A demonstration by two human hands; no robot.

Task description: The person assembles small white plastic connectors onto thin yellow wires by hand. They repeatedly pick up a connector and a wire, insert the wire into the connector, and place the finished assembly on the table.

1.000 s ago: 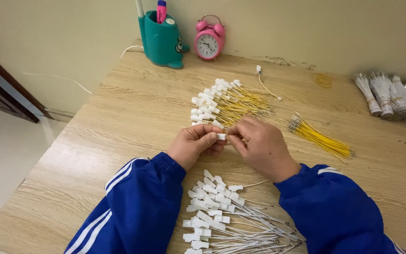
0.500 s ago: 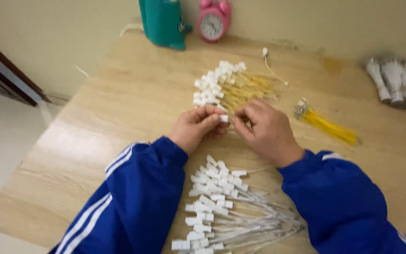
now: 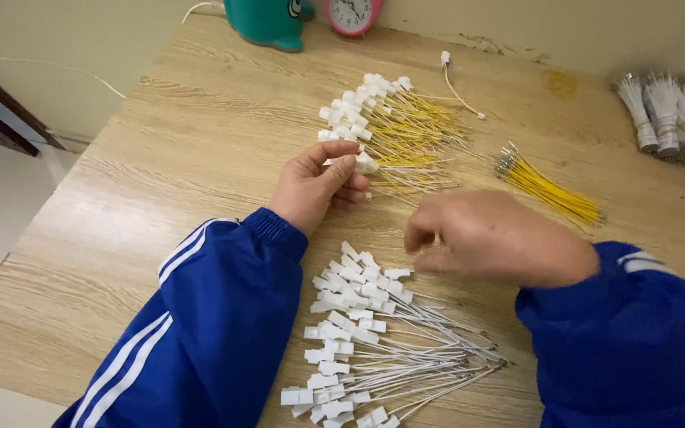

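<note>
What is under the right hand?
Under the right hand, blurred, lie the white-wire pile and bare table. Whether its fingers hold anything cannot be seen.

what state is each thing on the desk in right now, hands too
left hand: raised, pinching a white connector
right hand: blurred, fingers curled, nothing visibly held
yellow-wire pile: loose, fanned out
white-wire pile: loose, spread near the desk edge
yellow wire bundle: lying flat, apart from the piles
bagged white bundles: tied, at the desk's far right
</note>
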